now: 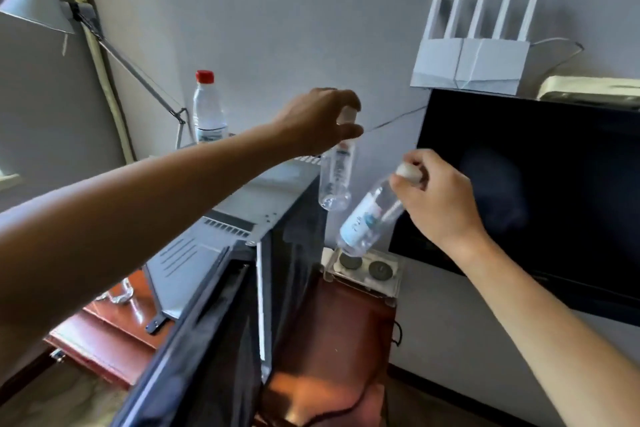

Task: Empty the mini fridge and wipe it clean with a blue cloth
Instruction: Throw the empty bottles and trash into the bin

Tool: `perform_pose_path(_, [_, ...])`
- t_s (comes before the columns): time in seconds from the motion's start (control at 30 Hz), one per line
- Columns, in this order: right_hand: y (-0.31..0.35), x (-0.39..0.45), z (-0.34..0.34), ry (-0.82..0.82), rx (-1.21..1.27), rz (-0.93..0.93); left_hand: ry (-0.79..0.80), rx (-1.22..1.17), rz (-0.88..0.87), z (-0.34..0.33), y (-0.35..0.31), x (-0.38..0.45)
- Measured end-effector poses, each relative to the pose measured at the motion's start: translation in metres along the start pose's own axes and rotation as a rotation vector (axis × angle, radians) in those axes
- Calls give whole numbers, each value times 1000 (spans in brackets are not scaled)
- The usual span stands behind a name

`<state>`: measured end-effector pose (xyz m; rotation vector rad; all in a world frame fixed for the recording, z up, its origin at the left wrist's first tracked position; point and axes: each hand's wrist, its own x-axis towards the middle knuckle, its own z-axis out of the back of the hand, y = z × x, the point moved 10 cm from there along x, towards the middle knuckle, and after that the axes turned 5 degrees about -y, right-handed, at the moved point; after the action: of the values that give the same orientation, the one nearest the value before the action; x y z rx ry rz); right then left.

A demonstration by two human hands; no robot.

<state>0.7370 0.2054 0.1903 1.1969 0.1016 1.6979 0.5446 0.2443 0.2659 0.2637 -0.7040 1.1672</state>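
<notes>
From here I look down on a reddish-brown wooden cabinet (pixel 332 333) set against a grey wall (pixel 277 10), with floor showing at the lower left. On the far left a grey desk lamp (pixel 38 7) leans in on its jointed arm, beside a pale pipe (pixel 93 52) running up the corner. The mini fridge (pixel 221 250) sits on the wood, its grey metal top toward me and its dark door (pixel 207 350) swung open in the foreground (the inside is not visible from this angle). A red-capped water bottle (pixel 207 111) stands upright at the back of the fridge top.

My left hand (pixel 318 121) reaches over the fridge and pinches the white cap of a clear bottle (pixel 336 180), which hangs straight down, long axis vertical, base just off the fridge's right edge. To the right, my right hand (pixel 436 194) grips the cap end of a second bottle (pixel 367 218), fingers curled round its neck; this one tilts, cap up to the right, base down to the left, above a clear plastic tray (pixel 363 270) holding two dark round things. The two bottles are close but apart.

Further right a black television screen (pixel 519 184) fills the wall side, with a white router (pixel 471 59) and its five aerials resting above it, and a thin cable (pixel 394 121) running from the television toward my left hand.
</notes>
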Motion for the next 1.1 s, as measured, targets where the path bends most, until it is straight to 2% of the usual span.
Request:
perform_pose_path(0.1, [-81, -42, 58, 5, -45, -88, 86, 20, -133, -52, -93, -1])
perform_pose_path(0.2, [-178, -99, 112, 9, -106, -235, 170, -83, -207, -127, -183, -17])
perform_pose_path(0.37, [-338, -204, 162, 83, -195, -569, 400, -218, -231, -286, -285, -78])
perform_pose_path(0.5, [-427, -273, 178, 96, -261, -782, 646, -256, -260, -402, -337, -151])
perform_pose_path(0.6, [-475, -324, 176, 135, -321, -927, 818, -277, -232, -475, -353, -202])
perform_pose_path(0.8, [-530, -409, 145, 353, -487, -1116, 1028, -360, -112, -577, -352, -277])
perform_pose_path(0.97, [-557, -445, 124, 421, -560, -1151, 1134, -389, -92, -629, -358, -313])
perform_pose_path(1.1, [-581, -458, 104, 523, -521, -1178, 1234, -374, -61, -658, -359, -346])
